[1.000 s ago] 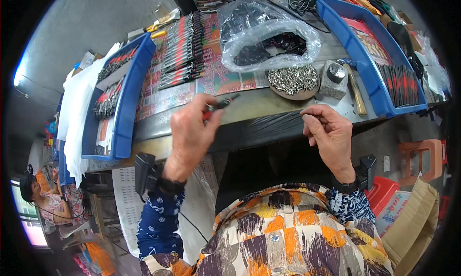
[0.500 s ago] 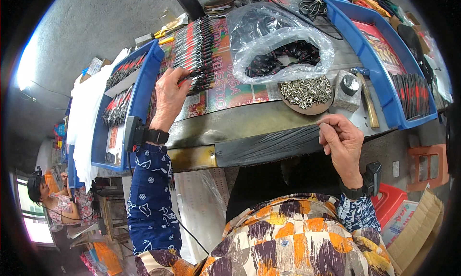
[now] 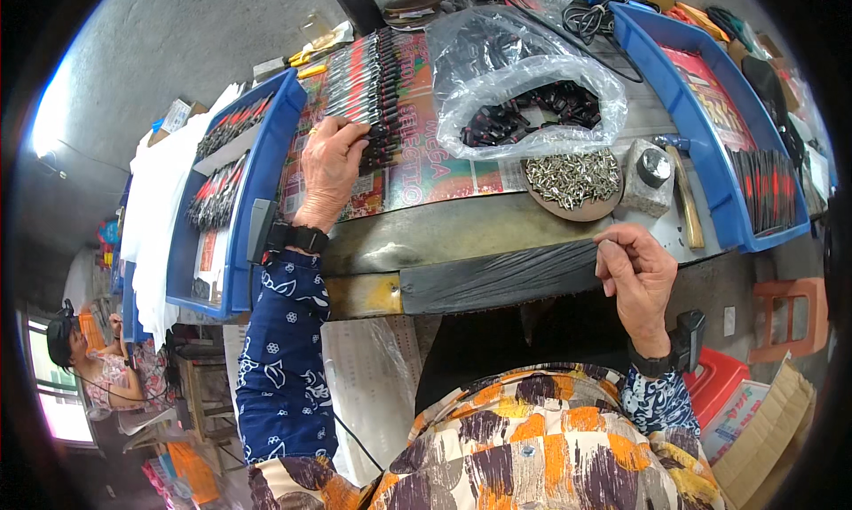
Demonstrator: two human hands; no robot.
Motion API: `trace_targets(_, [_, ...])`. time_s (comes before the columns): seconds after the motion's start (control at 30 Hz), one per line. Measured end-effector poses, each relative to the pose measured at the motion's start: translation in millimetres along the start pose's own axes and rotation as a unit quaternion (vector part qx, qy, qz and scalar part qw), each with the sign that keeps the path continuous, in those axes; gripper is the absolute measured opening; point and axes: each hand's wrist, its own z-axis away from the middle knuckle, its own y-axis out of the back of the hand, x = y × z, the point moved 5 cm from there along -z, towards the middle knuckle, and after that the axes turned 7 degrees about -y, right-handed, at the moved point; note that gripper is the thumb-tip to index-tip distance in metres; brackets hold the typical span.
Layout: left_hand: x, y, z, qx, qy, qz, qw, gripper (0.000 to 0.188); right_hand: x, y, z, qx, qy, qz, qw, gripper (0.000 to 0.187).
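A long row of slim red, black and silver pieces [image 3: 359, 84] lies side by side on a printed sheet [image 3: 466, 178]. My left hand [image 3: 330, 168] is at the near end of this row, thumb and fingers closed together at the pieces' dark tips; what they grip is hidden. At the bench's front edge [image 3: 506, 279], my right hand [image 3: 641, 268] hovers with thumb and bent fingers pinched; anything between them is too small to make out. Beyond it sits a round dish heaped with small metal parts [image 3: 572, 183]. Behind the dish, a clear plastic bag [image 3: 497, 57] holds black parts [image 3: 568, 106].
Blue bins stand on both sides: the left bin [image 3: 232, 270] and the right bin [image 3: 754, 199] contain similar pieces. A hammer [image 3: 688, 199] lies beside a block with a dark cylinder [image 3: 652, 168]. Stools [image 3: 790, 319] are at right; another person [image 3: 106, 368] sits far left.
My left hand has shifted slightly right and forward along the near end of the row. The right hand stays pinched near the bench edge. The whole view has moved slightly.
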Motion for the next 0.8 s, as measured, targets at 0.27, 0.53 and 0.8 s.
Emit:
trace_targets(0.27, [-0.1,-3.4,5.7,0.010,-0.009,-0.038,0.999,0.020,0.0,-1.3,0.4,-0.003,0.014,0.005,1.000,0.009])
trace_targets(0.53, [7.2,11.1,8.1,0.020,0.011,-0.037,0.999,0.017,4.2,0.9,1.9,0.019,-0.010,0.015,1.000,0.009])
trace_targets(0.8, [-13.0,85.7,15.2,0.019,0.050,-0.114,0.992,0.013,12.4,4.2,1.8,0.003,-0.004,0.006,1.000,0.009])
